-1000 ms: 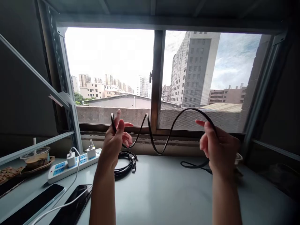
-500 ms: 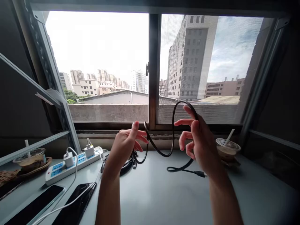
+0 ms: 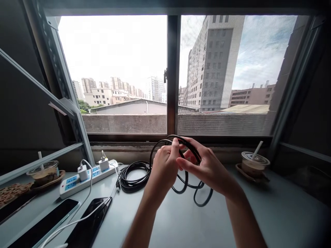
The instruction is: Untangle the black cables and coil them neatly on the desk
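Observation:
My left hand [image 3: 163, 167] and my right hand [image 3: 204, 167] meet in front of me above the grey desk [image 3: 181, 220]. Both grip a black cable [image 3: 190, 146] gathered into loops. The loops arch over the fingers and hang down below the hands to the desk. My left thumb and fingers pinch the top of the loops. My right fingers close round the same bundle from the right side. A second coil of black cable [image 3: 134, 175] lies flat on the desk just left of my left hand.
A white power strip [image 3: 88, 175] with two chargers lies at the left. Two dark phones [image 3: 88, 222] sit near the front left, one on a white lead. Drink cups stand at far left [image 3: 43, 170] and right [image 3: 252, 162]. A window fills the back.
My hands have come together from wide apart. The long stretched cable has been folded into loops between them. The view has dropped slightly toward the desk.

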`<state>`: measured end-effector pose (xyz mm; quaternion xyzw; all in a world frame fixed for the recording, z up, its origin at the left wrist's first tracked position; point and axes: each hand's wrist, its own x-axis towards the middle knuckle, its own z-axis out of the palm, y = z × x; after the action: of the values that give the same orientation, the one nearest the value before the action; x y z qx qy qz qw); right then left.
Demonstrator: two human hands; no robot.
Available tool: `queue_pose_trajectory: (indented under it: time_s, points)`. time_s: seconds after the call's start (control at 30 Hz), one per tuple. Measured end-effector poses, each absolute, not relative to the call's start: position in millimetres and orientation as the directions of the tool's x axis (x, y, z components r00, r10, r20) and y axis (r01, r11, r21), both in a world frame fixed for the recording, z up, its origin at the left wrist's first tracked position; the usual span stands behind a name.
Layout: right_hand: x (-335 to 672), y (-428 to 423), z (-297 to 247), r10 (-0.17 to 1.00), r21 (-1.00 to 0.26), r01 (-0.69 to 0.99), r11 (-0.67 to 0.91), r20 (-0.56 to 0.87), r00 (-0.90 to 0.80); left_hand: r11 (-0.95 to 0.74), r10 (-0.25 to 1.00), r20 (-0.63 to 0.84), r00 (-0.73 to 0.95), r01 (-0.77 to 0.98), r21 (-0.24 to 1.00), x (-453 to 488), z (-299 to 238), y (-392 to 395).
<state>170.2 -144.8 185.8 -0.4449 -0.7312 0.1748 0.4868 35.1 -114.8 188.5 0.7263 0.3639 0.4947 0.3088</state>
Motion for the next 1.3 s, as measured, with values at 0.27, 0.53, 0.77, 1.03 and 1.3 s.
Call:
queue_pose_trajectory:
  time_s: [0.27,0.53,0.77,1.03,1.3]
  points:
    - [180.1,-148.7,185.2,0.778,-0.569,0.543,0.617,0.542,-0.317,-0.499,0.783,0.348,0.515,0.186,0.847,27.6,189.0,-114.1]
    - [193.4,-143.5,185.7,0.771,-0.479,0.654,0.586,0.579,-0.267,-0.569,0.755,0.484,0.442,0.078,0.818,15.6,202.5,-122.1]
    - [208.4,-138.1,188.5,0.694,-0.456,0.709,0.538,0.717,-0.066,-0.770,0.638,0.711,0.296,0.249,0.588,1.1,204.0,-117.8]
    - [196.9,-139.5,189.8,0.468,-0.420,0.445,0.791,0.884,0.002,-0.570,0.752,0.592,0.291,-0.166,0.805,37.5,183.6,-83.2]
    - [201.0,-125.8,186.2,0.617,-0.523,0.650,0.551,0.780,0.103,-0.546,0.834,0.547,-0.069,-0.244,0.801,21.3,195.0,-96.3]
